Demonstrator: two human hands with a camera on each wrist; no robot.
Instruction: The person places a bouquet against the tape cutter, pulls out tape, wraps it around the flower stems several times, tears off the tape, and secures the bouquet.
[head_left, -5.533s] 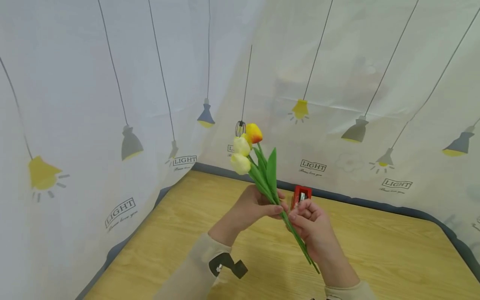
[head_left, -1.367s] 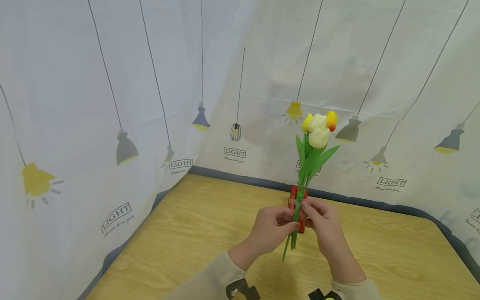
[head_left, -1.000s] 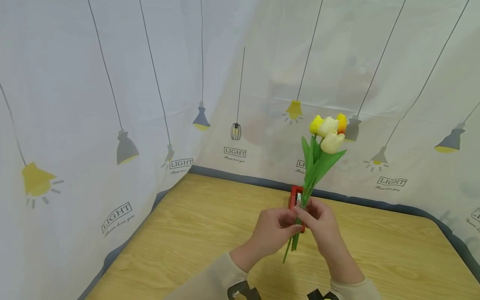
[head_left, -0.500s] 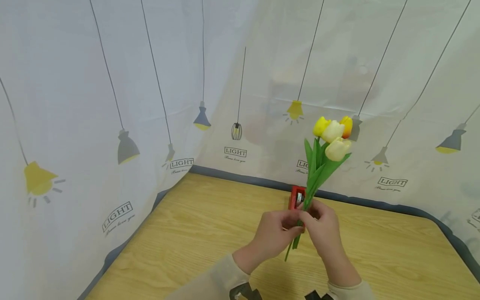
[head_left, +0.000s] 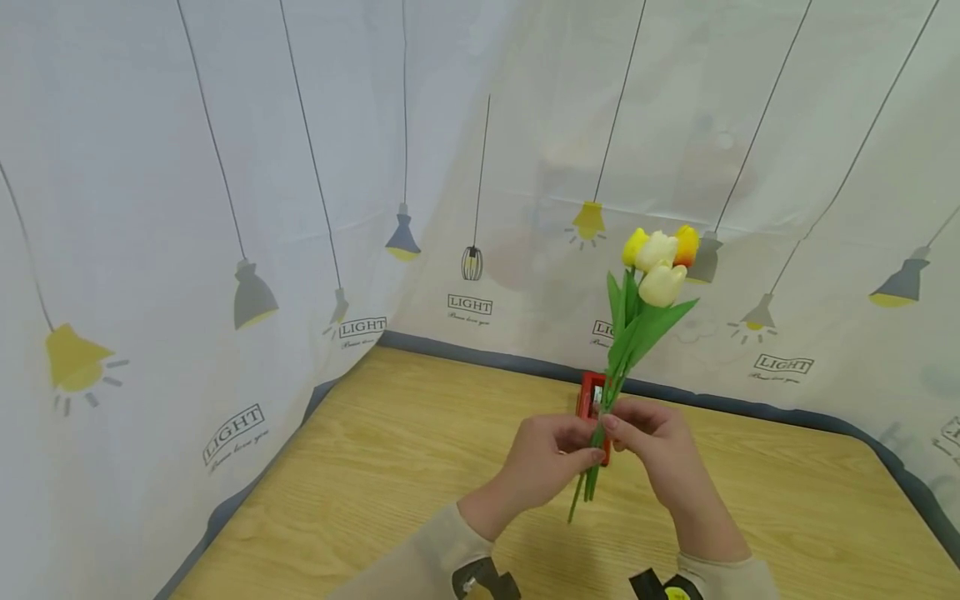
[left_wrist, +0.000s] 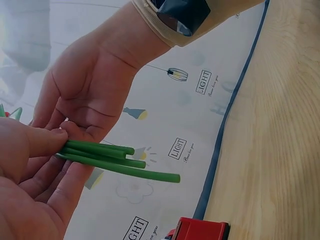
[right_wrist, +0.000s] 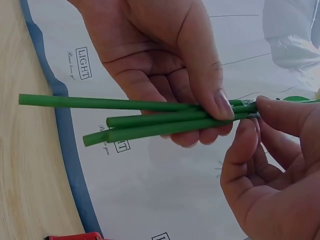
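A small bunch of artificial tulips (head_left: pixel 637 333), with white, yellow and orange-red heads, leans slightly right above the table in the head view. My left hand (head_left: pixel 536 462) pinches the lower green stems (right_wrist: pixel 150 107) between thumb and fingers. Just above it, my right hand (head_left: pixel 663 454) pinches the stems where a strip of clear tape (right_wrist: pixel 252 109) wraps round them, seen in the right wrist view. The cut stem ends stick out below the left hand at uneven lengths. Behind the hands stands a red tape dispenser (head_left: pixel 589 390), partly hidden by the stems and fingers.
A wood-grain table (head_left: pixel 390 450) lies under the hands. White curtains (head_left: pixel 315 167) printed with hanging lamps enclose its left and far sides, with a dark blue hem (head_left: pixel 480 354) along the table edge. The red dispenser sits near the far edge.
Over the last seconds the bunch swung from leaning left to leaning right, and the left grip moved lower on the stems. Since half a second ago the right hand has shifted slightly right.
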